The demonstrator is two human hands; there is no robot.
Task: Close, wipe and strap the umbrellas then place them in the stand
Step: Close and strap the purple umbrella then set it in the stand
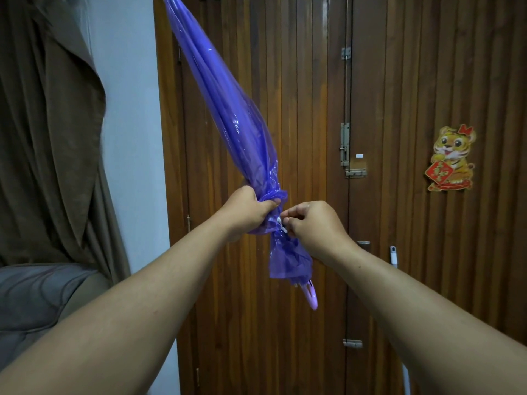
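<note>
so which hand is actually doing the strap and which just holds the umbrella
The right hand pinches the white strap clasp; the left hand only grips the bunched purple umbrella.

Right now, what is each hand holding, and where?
Left hand grips the closed purple umbrella around its bunched canopy near the handle end; right hand pinches the white strap there.

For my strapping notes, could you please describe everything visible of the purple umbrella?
The purple umbrella is closed, its translucent glossy plastic canopy gathered in folds. It is held tilted, tip up beyond the top edge, pale pink handle lowest. The left hand grips the bunched canopy; the right hand pinches a small white fastener there.
</note>
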